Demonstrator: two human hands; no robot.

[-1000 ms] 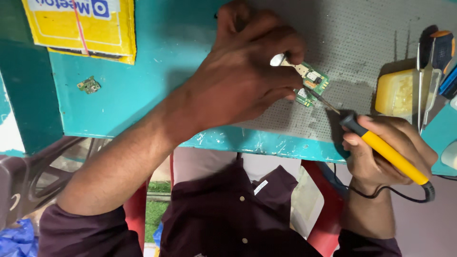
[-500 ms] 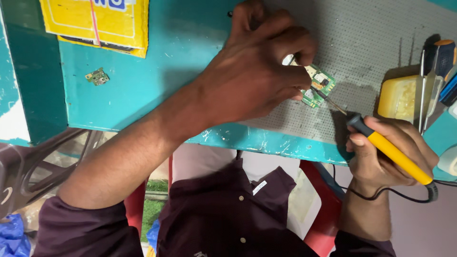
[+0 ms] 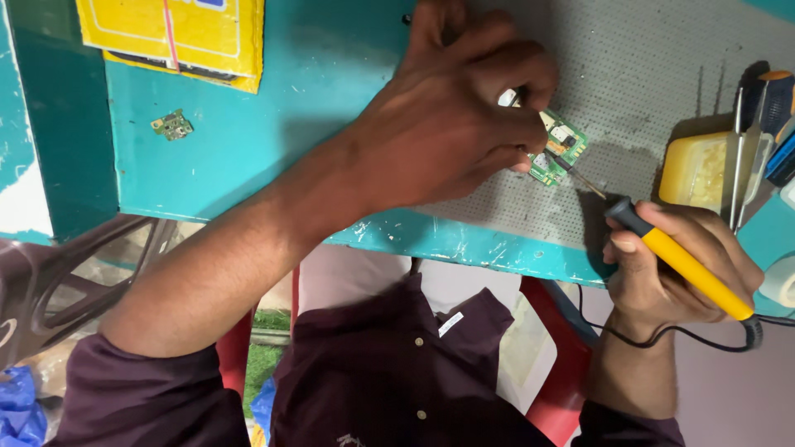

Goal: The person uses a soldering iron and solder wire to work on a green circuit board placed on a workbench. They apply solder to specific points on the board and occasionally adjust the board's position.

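Now left hand pins circuit board, right hand w/ soldering iron.

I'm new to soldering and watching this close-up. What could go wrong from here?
The soldering iron tip sits right beside the left hand pinching the small green circuit board, so a slip may burn fingertips. The board, only finger-held on the grey mat, could shift. The iron's black cord hangs off the table edge and could snag.

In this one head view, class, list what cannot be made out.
- Green circuit board: near half hidden under the left hand.
- Soldering iron: whether its tip touches the board is too small to tell.
- Tools at the right edge: cut off.
- Small board: too small for detail.
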